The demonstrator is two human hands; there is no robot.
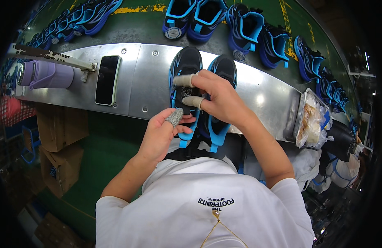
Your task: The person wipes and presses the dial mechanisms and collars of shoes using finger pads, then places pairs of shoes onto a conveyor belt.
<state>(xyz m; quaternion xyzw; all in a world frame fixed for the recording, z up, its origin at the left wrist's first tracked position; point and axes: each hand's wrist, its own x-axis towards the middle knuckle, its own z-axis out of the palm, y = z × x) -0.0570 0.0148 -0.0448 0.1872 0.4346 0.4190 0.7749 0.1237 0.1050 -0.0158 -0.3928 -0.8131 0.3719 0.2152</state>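
Note:
A black and blue sneaker [188,58] lies on the metal bench in front of me, toe pointing away. Its mate [224,66] is right beside it, partly covered by my right hand [217,95]. That hand reaches over the left sneaker's tongue, its thumb and index finger in pale finger covers and spread apart over a round badge. At the same shoe's collar, my left hand [164,128] is closed on the tongue and opening edge, one digit wrapped in grey. Blue heel loops hang toward me at the bench's near edge.
On the metal bench [151,91], a phone [108,80] and a purple bottle [50,75] lie to the left, near a worn metal bar [54,56]. A tray [300,120] of plastic bags sits right. More sneakers [207,18] line the far side. Cardboard boxes [60,128] stand lower left.

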